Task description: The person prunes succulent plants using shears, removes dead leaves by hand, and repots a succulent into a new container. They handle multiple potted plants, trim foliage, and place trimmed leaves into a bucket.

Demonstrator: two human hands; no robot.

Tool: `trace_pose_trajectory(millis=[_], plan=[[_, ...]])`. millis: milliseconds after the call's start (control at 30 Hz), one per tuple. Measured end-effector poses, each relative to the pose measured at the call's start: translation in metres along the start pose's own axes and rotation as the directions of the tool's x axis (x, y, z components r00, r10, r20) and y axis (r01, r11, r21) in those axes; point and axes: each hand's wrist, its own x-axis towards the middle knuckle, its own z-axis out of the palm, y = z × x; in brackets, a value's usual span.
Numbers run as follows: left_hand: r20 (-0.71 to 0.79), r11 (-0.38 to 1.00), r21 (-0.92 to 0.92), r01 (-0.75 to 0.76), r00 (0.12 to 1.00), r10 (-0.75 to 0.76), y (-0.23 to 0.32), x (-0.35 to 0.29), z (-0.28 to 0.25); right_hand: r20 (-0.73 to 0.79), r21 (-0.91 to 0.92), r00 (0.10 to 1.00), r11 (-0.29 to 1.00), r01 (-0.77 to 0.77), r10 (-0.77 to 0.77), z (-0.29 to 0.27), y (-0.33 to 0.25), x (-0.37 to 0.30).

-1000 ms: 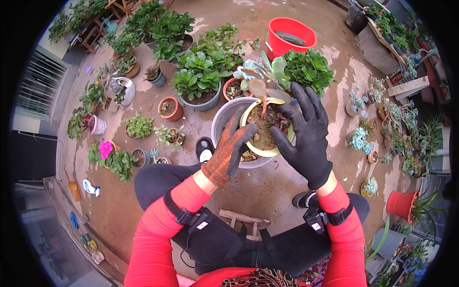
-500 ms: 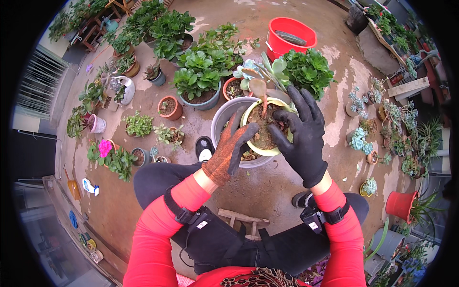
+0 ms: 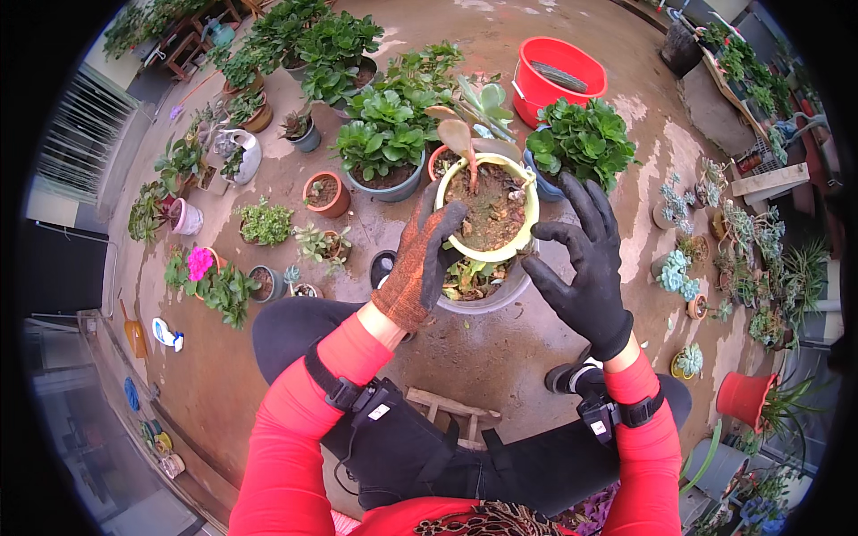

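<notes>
A pale yellow-green plant pot (image 3: 529, 210) with brown soil and a leafy succulent (image 3: 456, 138) at its far edge is tilted above a grey tub (image 3: 487, 306). My left hand (image 3: 420, 259), in an orange-brown and dark glove, grips its left rim, one finger over the edge and another along the outer wall. My right hand (image 3: 585, 268), in a black glove, is just right of the pot, fingers spread and thumb apart, holding nothing. Dry leaves and plant debris (image 3: 474, 277) show inside the tub below the pot. The pot hides the tub's far part.
A red bucket (image 3: 536, 103) stands beyond the pot, beside a bushy green plant (image 3: 585, 138). Potted plants (image 3: 384, 147) crowd the far left; small succulents (image 3: 675, 272) line the right. A low wooden stool (image 3: 451, 411) sits between my legs. A spray bottle (image 3: 167, 334) lies at left.
My right hand has come off the soil and moved right, away from the pot. The pot has shifted slightly left and farther away, showing more of its soil and the debris below.
</notes>
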Motion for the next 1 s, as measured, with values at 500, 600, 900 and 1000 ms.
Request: trace_pose_trajectory(millis=[500, 600, 900, 1000], plan=[[0.074, 0.980, 0.194, -0.051, 0.997, 0.037, -0.012, -0.007, 0.014, -0.156, -0.365, 0.988, 0.929, -0.065, 0.008, 0.007, -0.009, 0.015], [0.078, 0.968, 0.243, -0.064, 0.996, 0.046, -0.011, -0.009, 0.017, -0.161, -0.375, 0.987, 0.924, -0.082, 0.022, 0.011, -0.009, 0.015], [0.119, 0.987, 0.163, -0.005, 0.993, -0.014, -0.009, -0.015, 0.023, -0.220, -0.153, 0.973, 0.982, -0.111, 0.075, 0.025, 0.007, 0.013], [0.103, 0.994, 0.105, -0.026, 0.995, 0.015, -0.012, -0.013, 0.020, -0.248, 0.030, 0.964, 0.995, -0.091, 0.095, 0.020, 0.009, 0.013]])
